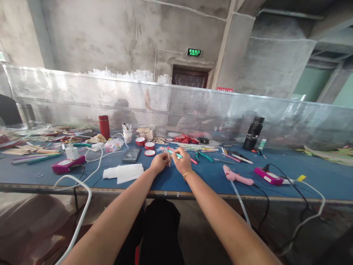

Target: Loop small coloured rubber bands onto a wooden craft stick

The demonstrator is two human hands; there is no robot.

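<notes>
Both my arms reach out over the blue table (198, 176). My left hand (160, 162) is closed around a thin wooden stick (168, 157) held upright. Right beside it, my right hand (182, 160) pinches a teal pen-like tool (174, 153) whose tip points left toward the stick. A gold bracelet (188, 174) circles my right wrist. Small colourful bits (162, 149) lie just beyond the hands.
A pink glue gun (237, 176) lies to the right, with a magenta device (268, 176) and cables. To the left are white tissue (124, 172), another magenta device (67, 164), a red flask (104, 127), red round lids (146, 143), and sticks. A perforated metal screen (176, 106) backs the table.
</notes>
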